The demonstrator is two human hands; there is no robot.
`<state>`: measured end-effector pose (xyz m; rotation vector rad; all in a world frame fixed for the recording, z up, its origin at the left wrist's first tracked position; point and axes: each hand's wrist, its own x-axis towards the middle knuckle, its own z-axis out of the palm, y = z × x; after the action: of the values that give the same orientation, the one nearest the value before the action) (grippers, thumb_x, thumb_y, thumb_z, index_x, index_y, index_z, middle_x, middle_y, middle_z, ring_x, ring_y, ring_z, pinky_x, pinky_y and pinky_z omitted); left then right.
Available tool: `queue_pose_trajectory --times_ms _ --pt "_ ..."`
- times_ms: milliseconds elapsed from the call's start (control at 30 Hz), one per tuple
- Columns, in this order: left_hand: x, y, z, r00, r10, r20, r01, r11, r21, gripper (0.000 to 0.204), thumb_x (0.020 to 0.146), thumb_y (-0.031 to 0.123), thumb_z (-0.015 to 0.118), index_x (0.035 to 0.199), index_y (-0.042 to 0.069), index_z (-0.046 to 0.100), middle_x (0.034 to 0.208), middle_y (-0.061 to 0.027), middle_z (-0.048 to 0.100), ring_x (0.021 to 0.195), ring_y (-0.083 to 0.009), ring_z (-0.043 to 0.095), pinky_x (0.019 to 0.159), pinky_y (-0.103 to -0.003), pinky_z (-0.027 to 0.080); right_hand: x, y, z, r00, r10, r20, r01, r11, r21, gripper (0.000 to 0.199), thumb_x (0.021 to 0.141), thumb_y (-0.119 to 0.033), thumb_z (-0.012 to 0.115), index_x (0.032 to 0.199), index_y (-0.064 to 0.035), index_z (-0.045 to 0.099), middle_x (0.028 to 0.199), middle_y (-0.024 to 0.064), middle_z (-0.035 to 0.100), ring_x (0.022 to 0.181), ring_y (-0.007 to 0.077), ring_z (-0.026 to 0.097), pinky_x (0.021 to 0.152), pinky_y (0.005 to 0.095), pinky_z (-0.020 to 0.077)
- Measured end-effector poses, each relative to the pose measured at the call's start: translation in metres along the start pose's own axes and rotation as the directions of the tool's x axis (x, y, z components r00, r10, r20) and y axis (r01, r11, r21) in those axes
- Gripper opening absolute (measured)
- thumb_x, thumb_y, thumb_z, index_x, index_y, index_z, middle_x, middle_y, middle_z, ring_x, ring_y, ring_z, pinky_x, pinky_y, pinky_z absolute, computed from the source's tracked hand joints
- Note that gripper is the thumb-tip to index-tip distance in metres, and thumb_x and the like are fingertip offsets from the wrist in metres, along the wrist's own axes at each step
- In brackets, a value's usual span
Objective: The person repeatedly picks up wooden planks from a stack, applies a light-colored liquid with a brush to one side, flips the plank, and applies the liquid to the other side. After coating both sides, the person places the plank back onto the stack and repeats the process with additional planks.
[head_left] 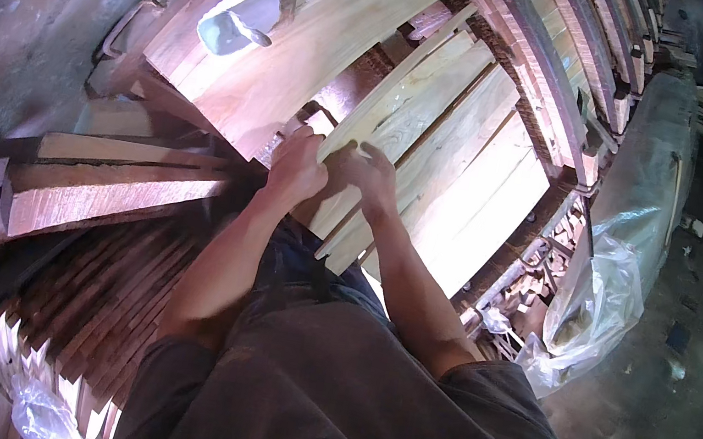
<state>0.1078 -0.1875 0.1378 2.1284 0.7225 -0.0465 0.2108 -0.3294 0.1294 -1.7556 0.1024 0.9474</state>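
Observation:
A long, narrow, pale wooden board [402, 81] runs away from me, tilted on its edge. My left hand [298, 164] is closed round its near end. Just to the right, my right hand [363, 177] has its fingers bent against the same end, in a grip partly hidden by the hand itself. Several wider light boards [454, 134] lie side by side to the right of it, with dark gaps between some of them. Left of my hands lies a broad pale wooden panel [347, 23]. The undersides of the fingers are hidden.
On the panel sits a whitish cut-open container [250, 17] with a curved brown piece over it. Thick timber beams [114, 194] jut in at the left, above stacked dark strips [106, 299]. Wooden rails [543, 75] stand at far right, near plastic-wrapped material [606, 281] and wood scraps [535, 288].

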Motion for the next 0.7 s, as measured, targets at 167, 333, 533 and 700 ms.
queue_pose_trajectory --times_ms 167,333,533,700 --pt "-0.039 0.025 0.011 0.994 -0.007 -0.111 0.015 0.997 0.071 0.029 0.075 0.004 0.062 0.103 -0.001 0.062 0.098 -0.018 0.055 0.096 -0.0376 0.059 0.08 -0.047 0.051 0.016 -0.034 0.017 0.993 -0.055 -0.104 0.006 0.906 -0.424 0.067 0.083 -0.047 0.068 0.117 0.0098 0.059 0.097 0.0275 0.068 0.091 0.0351 0.068 0.079 0.0397 0.0531" --pt "-0.055 0.023 0.045 0.997 0.009 -0.08 0.009 0.976 0.216 0.021 0.083 0.008 0.058 0.101 -0.002 0.06 0.101 -0.0198 0.054 0.099 -0.0405 0.058 0.082 -0.049 0.05 0.028 -0.011 -0.01 0.987 -0.156 0.043 0.128 0.593 -0.795 0.066 0.077 -0.06 0.065 0.082 0.0066 0.069 0.078 0.023 0.07 0.081 0.035 0.07 0.073 0.0429 0.0537" --pt "-0.03 0.007 -0.026 0.987 -0.012 -0.161 -0.01 0.99 -0.139 0.05 0.083 0.022 0.074 0.125 0.0 0.059 0.122 -0.0218 0.059 0.117 -0.0351 0.057 0.102 -0.039 0.044 0.032 0.002 -0.024 0.999 -0.005 -0.031 -0.018 0.732 -0.681 0.075 0.076 -0.058 0.069 0.1 0.0132 0.063 0.096 0.0304 0.068 0.101 0.0401 0.067 0.088 0.0419 0.0511" --pt "0.072 0.016 -0.174 0.699 0.505 -0.505 -0.275 0.843 0.463 0.055 0.082 0.008 0.07 0.134 0.011 0.054 0.131 -0.0229 0.053 0.123 -0.0409 0.048 0.105 -0.046 0.04 0.004 -0.019 -0.005 0.97 -0.2 -0.139 0.013 0.612 -0.791 0.053 0.078 -0.033 0.066 0.102 0.013 0.056 0.093 0.0335 0.067 0.091 0.0462 0.066 0.084 0.0481 0.0523"
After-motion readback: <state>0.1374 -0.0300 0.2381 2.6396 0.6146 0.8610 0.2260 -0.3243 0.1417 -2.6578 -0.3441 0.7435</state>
